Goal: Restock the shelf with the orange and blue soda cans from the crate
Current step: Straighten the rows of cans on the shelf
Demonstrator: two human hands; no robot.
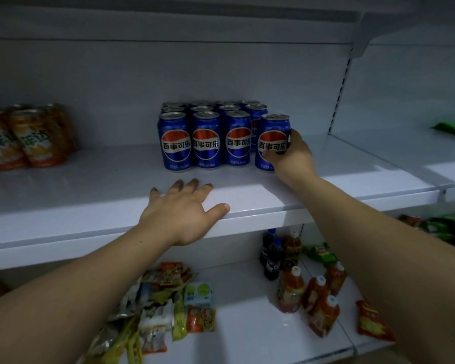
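Nearest, left forearm [63, 279] and right forearm [378, 232], bare, reaching up from the bottom corners. Left hand [180, 214] palm-down on the front edge of the white shelf [90, 200], fingers straight and spread, nothing held. Farther in, right hand [290, 156] curled round a blue soda can [272, 132], thumb across the label; can upright on the shelf, just beside the front row of the blue can block [206, 139]. Orange cans [24, 137] well apart, far left on the same shelf. Below, snack packets [158, 306] and orange bottles [310, 292] on the lower shelf [247, 324].
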